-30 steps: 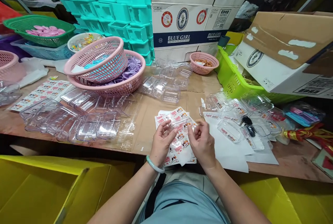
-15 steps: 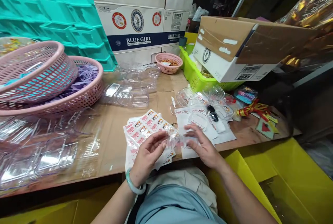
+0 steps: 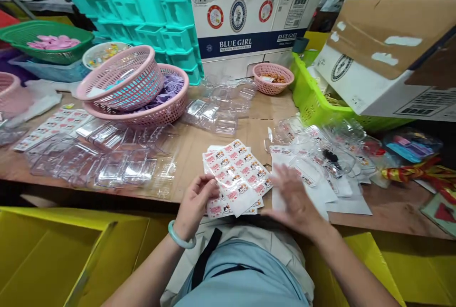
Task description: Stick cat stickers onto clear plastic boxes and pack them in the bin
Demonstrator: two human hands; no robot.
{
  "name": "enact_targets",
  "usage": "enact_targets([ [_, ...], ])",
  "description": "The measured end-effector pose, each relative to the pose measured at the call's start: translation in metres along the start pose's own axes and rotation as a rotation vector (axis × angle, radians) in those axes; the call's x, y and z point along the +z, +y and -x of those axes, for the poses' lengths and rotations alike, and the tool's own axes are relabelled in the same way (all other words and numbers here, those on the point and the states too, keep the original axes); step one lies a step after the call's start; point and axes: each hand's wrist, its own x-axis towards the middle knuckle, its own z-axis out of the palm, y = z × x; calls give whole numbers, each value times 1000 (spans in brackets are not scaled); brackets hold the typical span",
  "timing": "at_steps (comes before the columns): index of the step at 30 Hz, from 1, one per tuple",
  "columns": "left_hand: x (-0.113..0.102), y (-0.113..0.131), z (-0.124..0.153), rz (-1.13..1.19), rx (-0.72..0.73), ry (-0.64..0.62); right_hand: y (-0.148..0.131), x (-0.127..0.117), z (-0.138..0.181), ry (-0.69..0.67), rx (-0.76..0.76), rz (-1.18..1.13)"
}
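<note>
A sheet of small red-and-white cartoon stickers lies on the table's near edge, on top of more such sheets. My left hand, with a pale green bangle on its wrist, is curled at the sheet's left edge, its fingertips pinching it. My right hand hovers flat over white backing sheets just right of the stickers. It is smeared by motion, its fingers are stretched out, and nothing shows in it. Beyond it lies a heap of small clear plastic boxes, some with stickers on them.
Empty clear trays cover the table's left. Behind them stand stacked pink baskets, a small pink basket, teal crates and beer cartons. A green basket and a tilted carton stand right. Yellow bins flank my lap.
Both hands held a small clear box over the stickers; now neither holds it. My right hand has swung right over the white sheets, my left stays at the sticker sheet. The view swung right, then back.
</note>
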Motion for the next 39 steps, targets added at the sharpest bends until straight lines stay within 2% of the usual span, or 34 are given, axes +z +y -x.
enact_targets([
  [2,-4,1,11,-71,-152,-184,-29,8,-3,-169,-156,-76],
  [4,-4,0,20,-180,-261,-323,-47,13,-6,-161,-193,-114],
  [5,-3,-1,24,-211,-294,-345,-52,14,-7,-135,-194,-139],
  [8,-2,-8,30,-154,-357,-297,-60,16,-12,-91,-183,-214],
  [10,-2,-15,32,-55,-386,-256,-64,19,-14,-119,-170,-251],
  [12,-3,-21,35,-14,-387,-237,-69,23,-14,-152,-176,-260],
  [14,-4,-24,40,-40,-375,-250,-72,27,-13,-118,-204,-261],
  [18,-4,-21,49,-45,-362,-278,-77,29,-12,24,-219,-300],
  [22,2,-11,49,86,-315,-237,-85,24,-18,6,-198,-380],
  [25,6,-8,41,62,-218,-194,-90,25,-27,-33,-60,-555],
  [28,7,-8,31,-16,-83,-224,-92,33,-35,-6,127,-662],
  [32,7,-7,20,-304,201,-243,-91,43,-43,48,188,-768],
  [34,8,-5,16,-391,282,-248,-92,44,-45,71,257,-816],
  [37,12,-3,11,-378,261,-283,-96,45,-48,82,431,-915],
  [39,13,-4,10,-301,175,-302,-95,46,-51,83,596,-999],
])
